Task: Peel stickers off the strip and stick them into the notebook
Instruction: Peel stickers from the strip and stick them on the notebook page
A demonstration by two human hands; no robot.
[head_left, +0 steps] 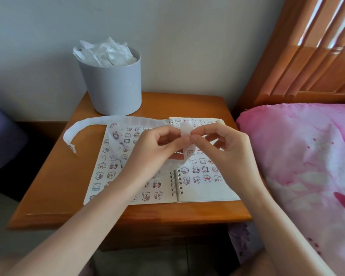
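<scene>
The left hand (157,149) and right hand (224,145) pinched the strip (184,132) just above the open notebook (207,193).
Thumb and forefinger tips of each hand met on the strip; its long tail looped left across the notebook and past the table (58,186) edge. The notebook lay flat, stickers (197,179) on both pages. A grey bin (112,88) stuffed with white paper (106,54) stood behind, a pink bed (307,156) to the right.
</scene>
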